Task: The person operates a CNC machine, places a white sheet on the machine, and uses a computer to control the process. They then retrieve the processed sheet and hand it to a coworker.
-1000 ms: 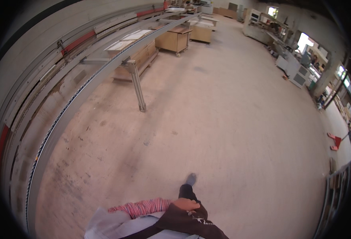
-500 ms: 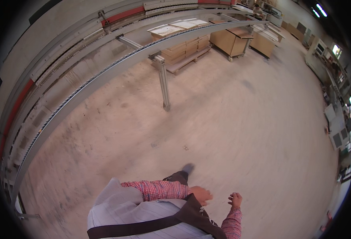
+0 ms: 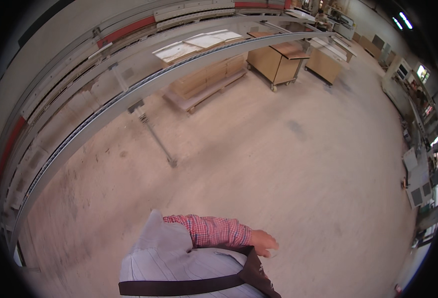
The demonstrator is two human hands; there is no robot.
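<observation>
My left hand [image 3: 264, 243] hangs in front of my body at the lower middle, coming out of a red checked sleeve [image 3: 211, 229]. Its fingers are loosely bent and somewhat apart, with no object visible in them. Nothing is within its reach but my own clothing: a grey striped garment [image 3: 179, 263] and a dark apron [image 3: 253, 270] with a strap. Beneath the hand is the bare concrete floor [image 3: 258, 174]. My right hand is out of the picture.
A long metal rail [image 3: 87, 121] on a leg [image 3: 158, 141] curves along my left. Beyond it, boards [image 3: 206, 79] lie stacked on a pallet [image 3: 189, 105]. Wheeled wooden carts [image 3: 273, 64] stand ahead. Machinery [image 3: 417, 171] lines the right side. A person [image 3: 322, 20] is far off.
The rail's leg, the board stack and the carts have come nearer and shifted left in view. My right hand has gone out of sight. My left hand has moved slightly right.
</observation>
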